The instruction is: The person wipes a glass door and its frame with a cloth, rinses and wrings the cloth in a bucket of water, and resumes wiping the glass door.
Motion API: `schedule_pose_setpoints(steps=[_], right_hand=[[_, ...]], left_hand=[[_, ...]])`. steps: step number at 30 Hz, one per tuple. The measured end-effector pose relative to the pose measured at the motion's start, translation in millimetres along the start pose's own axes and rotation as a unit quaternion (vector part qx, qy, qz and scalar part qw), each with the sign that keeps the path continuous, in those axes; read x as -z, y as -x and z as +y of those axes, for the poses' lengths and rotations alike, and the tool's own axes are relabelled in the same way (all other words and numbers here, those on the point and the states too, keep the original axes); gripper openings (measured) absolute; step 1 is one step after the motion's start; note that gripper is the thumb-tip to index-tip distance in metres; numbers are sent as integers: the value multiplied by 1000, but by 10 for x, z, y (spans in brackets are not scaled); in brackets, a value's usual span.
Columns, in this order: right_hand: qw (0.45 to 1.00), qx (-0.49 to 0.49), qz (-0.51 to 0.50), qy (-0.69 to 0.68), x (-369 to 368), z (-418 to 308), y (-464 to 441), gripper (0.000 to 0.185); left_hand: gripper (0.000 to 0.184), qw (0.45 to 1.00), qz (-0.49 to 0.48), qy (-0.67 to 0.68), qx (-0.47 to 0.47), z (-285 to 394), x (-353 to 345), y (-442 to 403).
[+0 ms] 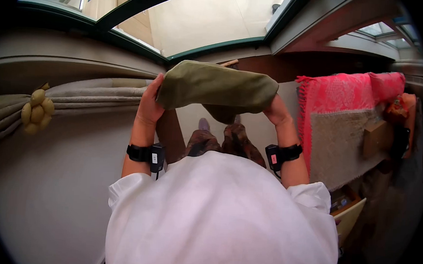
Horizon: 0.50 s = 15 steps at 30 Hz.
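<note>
An olive-green cloth (214, 88) is stretched between my two hands in front of my body, with a fold hanging down at its middle. My left hand (151, 101) grips its left end, the thumb side against the fabric. At the right end, my right hand (277, 111) holds the cloth, its fingers partly hidden behind it. Black straps with small boxes sit on both forearms. Below the cloth show my patterned trousers and shoes on the light floor.
A tied curtain (96, 94) hangs at the left. Green-framed glass (198, 47) is ahead. At the right, a pink fringed cloth (341, 94) and a beige one lie over furniture, with a box (377, 138) on top. A drawer (351, 218) stands open below.
</note>
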State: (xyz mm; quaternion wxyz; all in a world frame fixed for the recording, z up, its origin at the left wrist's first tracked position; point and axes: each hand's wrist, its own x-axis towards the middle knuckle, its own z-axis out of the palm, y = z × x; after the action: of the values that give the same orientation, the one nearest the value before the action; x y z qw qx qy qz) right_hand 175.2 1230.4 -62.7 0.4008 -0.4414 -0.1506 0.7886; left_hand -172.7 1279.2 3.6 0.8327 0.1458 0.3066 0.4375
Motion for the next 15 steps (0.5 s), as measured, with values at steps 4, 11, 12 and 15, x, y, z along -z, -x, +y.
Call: schedule_pose_setpoints(steps=[4, 11, 12, 15], right_hand=[[998, -10, -40, 49, 28, -43, 32, 40], [984, -1, 86, 158, 84, -168, 70, 22], [975, 63, 117, 175, 219, -133, 39, 21], [958, 132, 167, 193, 423, -252, 93, 19]], left_hand=[[63, 999, 31, 20, -8, -136, -58, 149], [31, 978, 79, -133, 142, -334, 44, 63], [29, 978, 85, -154, 115, -296, 77, 61], [28, 962, 104, -247, 47, -150, 244, 53]])
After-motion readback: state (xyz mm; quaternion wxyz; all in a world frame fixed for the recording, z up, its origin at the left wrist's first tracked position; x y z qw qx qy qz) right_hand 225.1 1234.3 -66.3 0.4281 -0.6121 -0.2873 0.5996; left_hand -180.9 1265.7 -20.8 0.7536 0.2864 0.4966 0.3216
